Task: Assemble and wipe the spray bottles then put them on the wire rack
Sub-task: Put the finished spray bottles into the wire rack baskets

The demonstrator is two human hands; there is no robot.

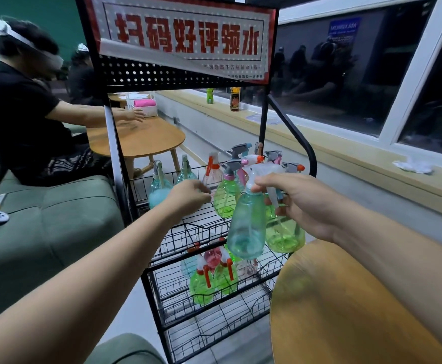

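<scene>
teal see-through spray bottle [245,227], white trigger head, gripped by right hand [304,203].

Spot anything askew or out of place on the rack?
Yes. On the lower shelf the spray bottles lie tipped in a heap, not upright. The sign is peeling away along its lower left edge.
</scene>
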